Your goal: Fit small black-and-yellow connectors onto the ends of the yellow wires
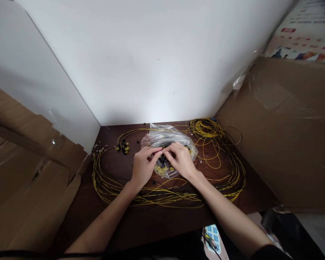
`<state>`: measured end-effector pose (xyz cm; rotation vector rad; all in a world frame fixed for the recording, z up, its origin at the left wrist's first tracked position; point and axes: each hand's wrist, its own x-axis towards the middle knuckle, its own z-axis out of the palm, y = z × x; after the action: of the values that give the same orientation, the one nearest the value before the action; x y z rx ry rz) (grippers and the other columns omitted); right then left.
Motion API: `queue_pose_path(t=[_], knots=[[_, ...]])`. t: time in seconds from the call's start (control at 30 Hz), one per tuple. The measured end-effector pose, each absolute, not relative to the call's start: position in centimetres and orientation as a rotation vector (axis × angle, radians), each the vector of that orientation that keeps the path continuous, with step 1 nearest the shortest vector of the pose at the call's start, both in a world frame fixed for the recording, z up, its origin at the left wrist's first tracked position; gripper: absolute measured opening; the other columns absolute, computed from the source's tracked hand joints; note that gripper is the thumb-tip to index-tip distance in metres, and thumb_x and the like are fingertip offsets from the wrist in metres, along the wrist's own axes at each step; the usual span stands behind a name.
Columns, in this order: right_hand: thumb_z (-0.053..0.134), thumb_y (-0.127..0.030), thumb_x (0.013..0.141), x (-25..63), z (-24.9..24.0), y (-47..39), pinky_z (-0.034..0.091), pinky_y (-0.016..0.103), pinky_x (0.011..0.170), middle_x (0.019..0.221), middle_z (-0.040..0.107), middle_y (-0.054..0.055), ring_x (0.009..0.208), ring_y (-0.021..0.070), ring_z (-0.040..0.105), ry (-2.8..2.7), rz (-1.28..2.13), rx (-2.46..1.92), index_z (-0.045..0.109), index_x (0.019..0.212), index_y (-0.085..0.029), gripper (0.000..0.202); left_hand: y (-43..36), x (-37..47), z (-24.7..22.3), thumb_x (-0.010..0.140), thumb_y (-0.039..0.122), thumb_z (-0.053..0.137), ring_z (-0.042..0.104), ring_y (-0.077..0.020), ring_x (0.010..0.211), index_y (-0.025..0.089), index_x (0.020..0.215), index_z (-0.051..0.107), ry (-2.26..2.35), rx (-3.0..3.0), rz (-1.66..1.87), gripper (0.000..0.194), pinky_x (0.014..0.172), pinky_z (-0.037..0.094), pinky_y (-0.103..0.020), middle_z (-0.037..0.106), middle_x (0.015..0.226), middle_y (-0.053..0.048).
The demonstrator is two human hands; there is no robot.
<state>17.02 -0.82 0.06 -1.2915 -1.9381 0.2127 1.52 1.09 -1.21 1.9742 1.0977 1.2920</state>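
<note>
My left hand (144,164) and my right hand (181,159) meet fingertip to fingertip over a clear plastic bag (165,133). Each hand is closed in a pinch; what lies between the fingertips is too small to make out. Small yellow pieces (161,170) and black pieces lie in the bag, partly hidden by my hands. Long yellow and black wires (105,193) loop across the dark table (151,224) around the bag, passing beneath my forearms. More yellow and black pieces (124,147) sit in a small pile left of the bag.
A coil of yellow wire (206,128) rests at the back right. Cardboard (29,180) stands on the left, and a large cardboard box (281,133) on the right. Behind the table rises a white wall (151,65). A power strip (212,238) shows below the front edge.
</note>
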Motion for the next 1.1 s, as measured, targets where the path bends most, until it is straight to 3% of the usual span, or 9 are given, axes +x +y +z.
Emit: queue_pose_path(t=[0.7, 1.1], knots=[[0.055, -0.022, 0.082, 16.76, -0.02, -0.77, 0.039, 0.027, 0.063, 0.067, 0.058, 0.002, 0.066, 0.0160, 0.050, -1.871, 0.264, -1.319, 0.062, 0.075, -0.017, 0.011, 0.76, 1.43, -0.68, 0.082, 0.024, 0.054, 0.064, -0.0158, 0.078, 0.017, 0.090, 0.068, 1.137, 2.035, 1.238, 0.018, 0.062, 0.049, -0.023, 0.069, 0.088, -0.006], [0.054, -0.022, 0.082, 16.62, 0.14, -0.93, 0.039, 0.027, 0.063, 0.065, 0.055, 0.001, 0.066, 0.0158, 0.049, -1.885, 0.285, -1.309, 0.061, 0.073, -0.018, 0.012, 0.54, 1.68, -0.67, 0.084, 0.020, 0.048, 0.063, -0.0140, 0.069, 0.016, 0.098, 0.063, 1.125, 2.049, 1.185, 0.021, 0.059, 0.048, -0.022, 0.069, 0.086, -0.005]])
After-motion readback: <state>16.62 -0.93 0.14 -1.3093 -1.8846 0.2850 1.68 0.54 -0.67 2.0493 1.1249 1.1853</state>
